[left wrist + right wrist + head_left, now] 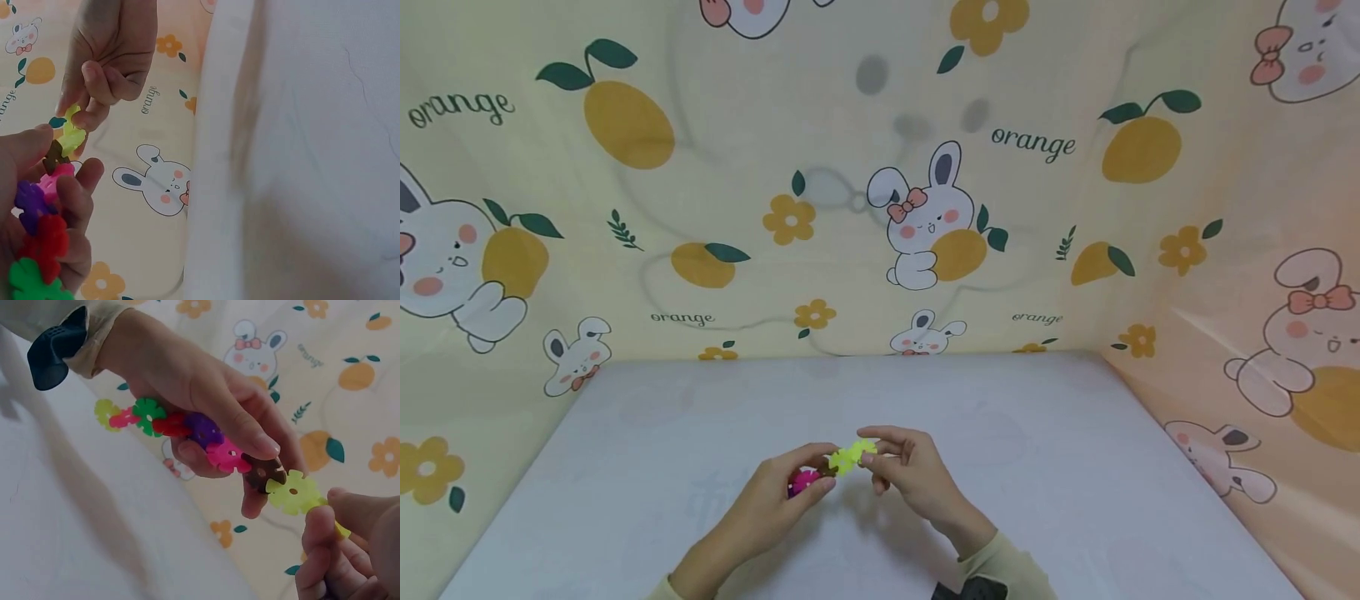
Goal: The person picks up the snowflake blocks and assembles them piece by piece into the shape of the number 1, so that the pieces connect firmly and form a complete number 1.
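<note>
My left hand holds a chain of interlocked plastic snowflake discs, gripping it near a brown disc. Beyond the brown one, a yellow-green disc sticks out toward my right hand. Thumb and fingers of that hand pinch another yellow disc at the chain's end, partly covered by the fingertips. Back along the left palm run a pink disc, a purple disc, a red disc and a green disc. A second pink disc and a yellow disc form the tail.
Both hands are above a white tabletop, near its front. A cloth backdrop printed with rabbits and oranges rises behind the table and along both sides. Dark bands or devices sit at the wrists, one of them a dark strap on the left sleeve.
</note>
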The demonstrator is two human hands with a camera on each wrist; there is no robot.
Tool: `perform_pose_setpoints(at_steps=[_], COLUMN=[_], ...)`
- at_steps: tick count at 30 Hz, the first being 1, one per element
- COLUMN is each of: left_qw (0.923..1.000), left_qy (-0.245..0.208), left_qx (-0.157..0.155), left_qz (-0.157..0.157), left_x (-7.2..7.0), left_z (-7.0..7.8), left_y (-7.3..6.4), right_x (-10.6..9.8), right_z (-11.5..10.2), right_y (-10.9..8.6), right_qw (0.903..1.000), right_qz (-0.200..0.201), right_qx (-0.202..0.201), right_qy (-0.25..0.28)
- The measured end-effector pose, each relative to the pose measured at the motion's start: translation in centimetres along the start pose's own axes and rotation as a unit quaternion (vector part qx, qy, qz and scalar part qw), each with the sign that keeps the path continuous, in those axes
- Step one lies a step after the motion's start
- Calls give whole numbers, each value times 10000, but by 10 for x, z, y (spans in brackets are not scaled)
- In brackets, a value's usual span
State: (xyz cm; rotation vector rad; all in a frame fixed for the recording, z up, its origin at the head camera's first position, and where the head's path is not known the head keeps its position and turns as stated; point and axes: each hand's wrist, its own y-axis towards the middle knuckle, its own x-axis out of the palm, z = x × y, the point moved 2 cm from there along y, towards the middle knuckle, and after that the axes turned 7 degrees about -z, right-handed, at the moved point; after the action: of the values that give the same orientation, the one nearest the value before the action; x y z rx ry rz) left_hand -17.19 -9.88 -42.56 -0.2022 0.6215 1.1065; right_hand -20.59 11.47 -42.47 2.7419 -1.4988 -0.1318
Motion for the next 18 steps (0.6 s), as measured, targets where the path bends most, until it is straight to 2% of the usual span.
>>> perform_pose_setpoints(at_steps=[6,12,18], left_qw=[9998,9993,9994], left_qy=[177,349,342], left_qx=[-58,-113,24], left_qz=[6,-67,-36], left_x=[-1,-2,-2], left_z=[1,1,0], left_y=[1,1,0], right_x=[-2,-2,0], right_z=[1,1,2], right_y=[-1,-1,-2], right_qw=[9998,9995,9989], right_qz=[145,63,-24], right_qx=[52,61,1], right_qy=[160,318,475])
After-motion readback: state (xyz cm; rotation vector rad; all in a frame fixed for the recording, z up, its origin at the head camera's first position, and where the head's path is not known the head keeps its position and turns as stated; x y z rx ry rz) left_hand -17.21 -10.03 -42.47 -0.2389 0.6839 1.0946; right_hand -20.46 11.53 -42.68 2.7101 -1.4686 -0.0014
